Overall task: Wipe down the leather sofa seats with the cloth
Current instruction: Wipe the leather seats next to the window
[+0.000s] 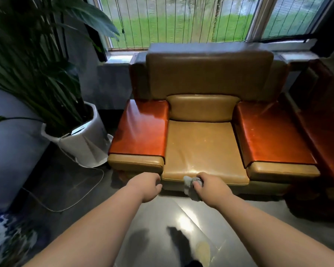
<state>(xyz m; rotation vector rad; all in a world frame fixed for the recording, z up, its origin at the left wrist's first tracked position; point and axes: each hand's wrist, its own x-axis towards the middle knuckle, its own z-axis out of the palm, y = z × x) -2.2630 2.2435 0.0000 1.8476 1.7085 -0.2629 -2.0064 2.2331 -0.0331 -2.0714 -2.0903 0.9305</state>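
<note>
My right hand (212,186) grips the cloth (190,186) at the seat's (201,147) near edge; my left hand (148,186), loosely curled, holds nothing

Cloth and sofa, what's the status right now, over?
Right hand grips cloth at front edge of seat. Left hand holds nothing, near seat's front left corner. Seat bare, nothing in the way.
</note>
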